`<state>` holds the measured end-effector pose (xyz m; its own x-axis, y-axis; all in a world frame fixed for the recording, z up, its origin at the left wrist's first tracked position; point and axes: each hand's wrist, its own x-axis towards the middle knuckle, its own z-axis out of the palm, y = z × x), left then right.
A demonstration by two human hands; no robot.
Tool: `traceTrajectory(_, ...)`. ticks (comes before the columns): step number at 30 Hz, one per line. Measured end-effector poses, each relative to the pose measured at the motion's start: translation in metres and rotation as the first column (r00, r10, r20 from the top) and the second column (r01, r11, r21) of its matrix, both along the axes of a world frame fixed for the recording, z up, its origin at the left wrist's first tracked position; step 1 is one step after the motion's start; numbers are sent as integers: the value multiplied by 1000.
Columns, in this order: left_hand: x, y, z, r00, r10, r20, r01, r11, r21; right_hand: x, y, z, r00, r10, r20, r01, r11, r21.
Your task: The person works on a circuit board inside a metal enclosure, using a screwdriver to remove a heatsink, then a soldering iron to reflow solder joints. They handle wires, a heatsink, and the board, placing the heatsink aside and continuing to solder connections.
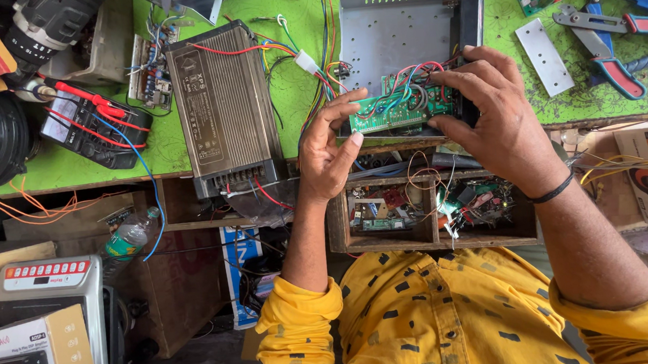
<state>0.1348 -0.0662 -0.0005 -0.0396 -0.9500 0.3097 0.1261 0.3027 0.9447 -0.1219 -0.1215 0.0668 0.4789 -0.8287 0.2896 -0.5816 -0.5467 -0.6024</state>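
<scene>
Both my hands hold a green circuit board (pixel 400 109) with coloured wires on it, just above the front edge of the green workbench. My left hand (pixel 329 146) pinches the board's left end between thumb and fingers. My right hand (pixel 490 117) covers the board's right end and grips it from above. Red, blue and white wires run from the board into an open grey metal case (pixel 404 30) lying behind it.
A ribbed grey power supply (pixel 223 105) lies left of the case. A multimeter with red probes (pixel 92 124) sits further left. Pliers and cutters (pixel 608 40) lie at the right. An open wooden drawer of parts (pixel 428 212) is below the bench edge.
</scene>
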Motion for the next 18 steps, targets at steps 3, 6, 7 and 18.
traceTrajectory(3,0,0,0,1000,-9,-2,9,1000,-7,-1,0,-2,1000,-1,6,1,1000,-1)
traceTrajectory(6,0,0,-3,1000,-3,-13,3,1000,-3,-2,1,-6,1000,-1,10,1,1000,-1)
traceTrajectory(7,0,0,-5,1000,13,-21,-13,1000,-7,-2,1,-7,1000,0,10,0,1000,-13)
traceTrajectory(18,-11,-14,-38,950,237,-201,-232,971,51,13,10,-11,997,-79,19,81,977,-197)
